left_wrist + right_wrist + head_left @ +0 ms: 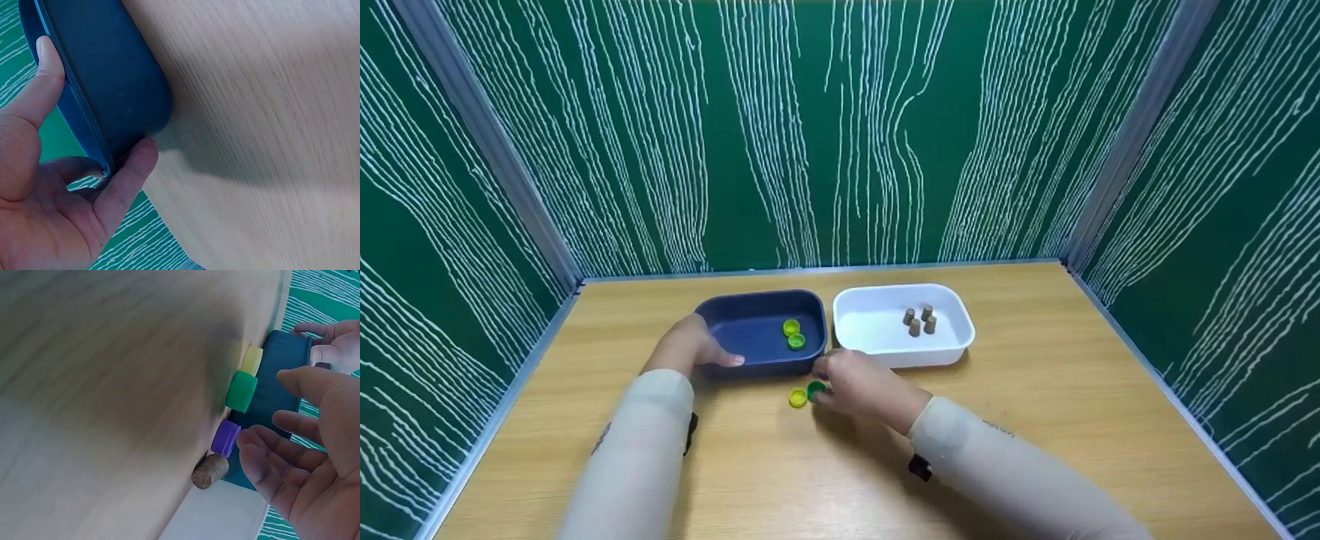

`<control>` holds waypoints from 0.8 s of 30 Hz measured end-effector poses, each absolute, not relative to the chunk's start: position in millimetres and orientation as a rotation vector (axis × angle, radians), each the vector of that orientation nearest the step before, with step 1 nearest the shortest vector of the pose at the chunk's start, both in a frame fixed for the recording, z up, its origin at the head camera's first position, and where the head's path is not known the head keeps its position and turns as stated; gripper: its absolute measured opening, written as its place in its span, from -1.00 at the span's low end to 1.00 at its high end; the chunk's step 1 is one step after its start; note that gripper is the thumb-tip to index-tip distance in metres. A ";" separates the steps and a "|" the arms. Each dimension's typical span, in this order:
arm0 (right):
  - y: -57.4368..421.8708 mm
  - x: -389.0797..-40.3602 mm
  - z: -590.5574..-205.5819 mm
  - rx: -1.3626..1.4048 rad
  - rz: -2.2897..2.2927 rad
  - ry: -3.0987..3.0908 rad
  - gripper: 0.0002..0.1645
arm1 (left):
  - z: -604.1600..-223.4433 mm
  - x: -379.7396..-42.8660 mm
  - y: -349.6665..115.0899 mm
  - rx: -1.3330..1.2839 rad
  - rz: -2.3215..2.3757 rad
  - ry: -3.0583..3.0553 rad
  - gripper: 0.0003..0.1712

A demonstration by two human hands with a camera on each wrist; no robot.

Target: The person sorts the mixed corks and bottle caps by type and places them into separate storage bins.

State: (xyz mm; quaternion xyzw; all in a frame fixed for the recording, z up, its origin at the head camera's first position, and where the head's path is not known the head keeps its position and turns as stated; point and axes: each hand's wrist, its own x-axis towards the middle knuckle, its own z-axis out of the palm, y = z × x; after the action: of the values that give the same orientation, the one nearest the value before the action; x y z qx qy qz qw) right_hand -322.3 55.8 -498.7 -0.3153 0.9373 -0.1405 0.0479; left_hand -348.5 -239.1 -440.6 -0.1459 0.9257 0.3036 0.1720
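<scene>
My left hand [686, 346] grips the left end of a dark blue tray [112, 73], thumb over the rim and fingers against the outside. Inside that tray lie a yellow bottle cap [791, 328] and a light green one [796, 342]. In front of it my right hand [859, 382] hovers with parted, loosely bent fingers and nothing held. Close by on the table are a yellow cap [798, 398], a green cap [242, 391], a purple cap [225, 438] and a cork [210, 471]. The right hand hides the purple cap and this cork in the head view.
A white tray [870, 343] stands just right of the blue one, with several corks [915, 328] in its right half. Both rest on a wooden table [780, 480]. Green panels with white wavy lines [825, 135] enclose the table's back and sides.
</scene>
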 end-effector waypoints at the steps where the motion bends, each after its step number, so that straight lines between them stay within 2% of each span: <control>1: 55.1 -322.2 -499.6 -0.949 -0.429 2.856 -0.71 | -441.7 -349.4 -239.4 -0.410 0.857 2.631 0.40; 5: 51.9 -321.8 -503.5 -0.910 -0.410 2.862 -0.67 | -445.1 -352.2 -239.0 -0.408 0.853 2.643 0.40; 11: 46.6 -320.8 -507.3 -0.954 -0.385 2.871 -0.77 | -444.3 -352.0 -237.8 -0.417 0.847 2.636 0.44; 24: 38.6 -318.9 -509.8 -0.942 -0.323 2.894 -0.81 | -447.0 -356.7 -238.9 -0.457 0.858 2.601 0.43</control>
State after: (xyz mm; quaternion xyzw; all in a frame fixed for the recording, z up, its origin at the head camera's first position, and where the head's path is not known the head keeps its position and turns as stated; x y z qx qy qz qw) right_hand -318.9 38.6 -509.8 -0.3075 0.9448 -0.1056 0.0402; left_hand -356.7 -238.9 -447.0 -0.1617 0.9213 0.3037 0.1813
